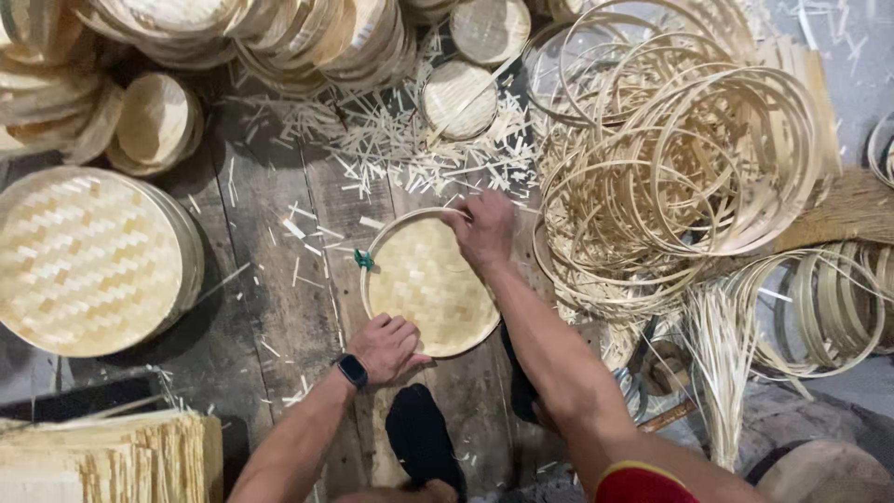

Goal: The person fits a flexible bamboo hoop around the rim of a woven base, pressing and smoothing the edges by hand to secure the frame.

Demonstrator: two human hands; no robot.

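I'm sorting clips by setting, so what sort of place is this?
Probably a bamboo-weaving workshop. Stacks of woven trays sit on the plank floor, loose bamboo hoops pile up beside offcuts, and both hands work a half-made tray.

1. Floor: dark, worn wooden planks, littered with pale bamboo offcuts.
2. Right edge: grey concrete surface.
3. Surroundings: stacked woven bamboo trays, loose bamboo hoops, bundled bamboo strips.
4. Light: even, soft.
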